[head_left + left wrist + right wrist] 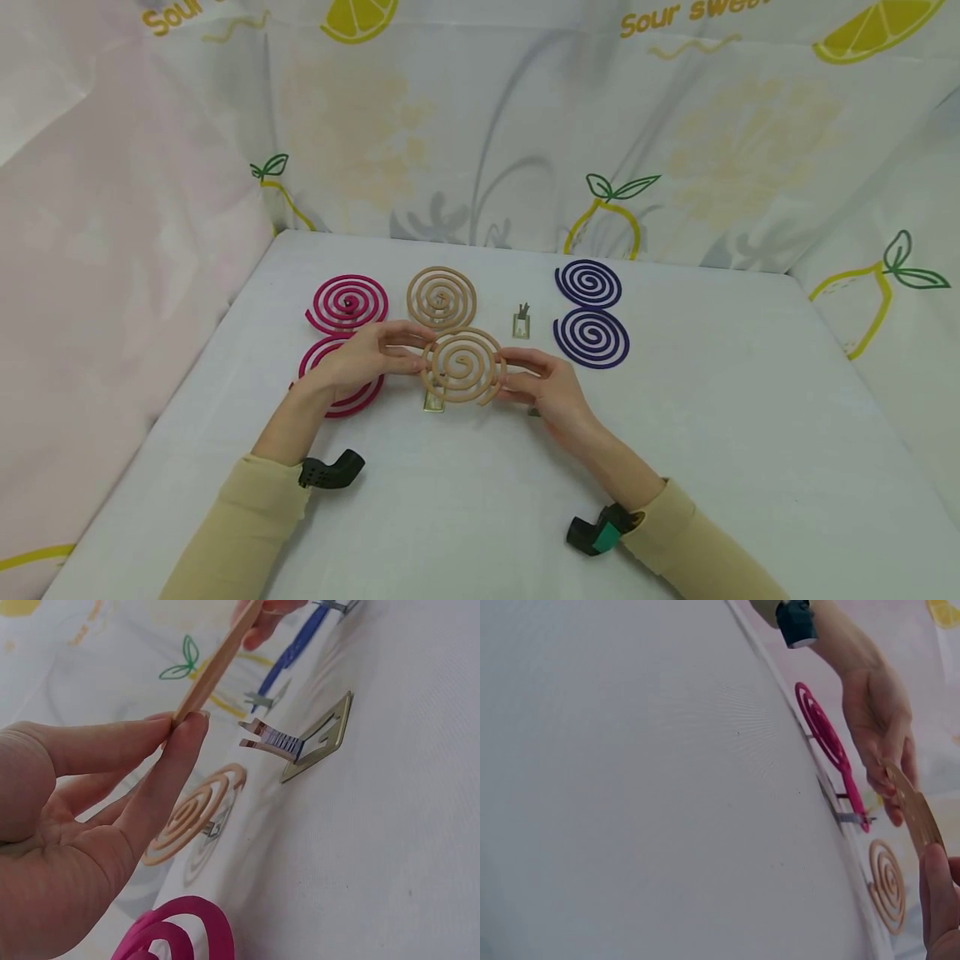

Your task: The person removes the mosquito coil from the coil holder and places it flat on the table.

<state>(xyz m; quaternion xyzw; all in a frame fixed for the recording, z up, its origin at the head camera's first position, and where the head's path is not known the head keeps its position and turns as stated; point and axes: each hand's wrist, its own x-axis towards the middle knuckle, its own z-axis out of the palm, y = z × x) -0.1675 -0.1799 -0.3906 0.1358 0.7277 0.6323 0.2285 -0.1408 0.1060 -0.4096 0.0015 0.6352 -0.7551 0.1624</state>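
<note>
Both hands pinch a tan spiral coil (462,364) by its edges, the left hand (365,357) on one side, the right hand (546,392) on the other, lifted off the white cloth-covered table (750,433). Directly under the grip stands a small brass-coloured metal stand (434,401), its prong upright. Just beyond the grip lies a second tan spiral coil (442,297); outside the left hand, two magenta spiral coils (347,305). Beyond the right hand stand another metal stand (521,322) and two purple spiral coils (591,337). Nearer the person than the grip, the cloth lies bare.
</note>
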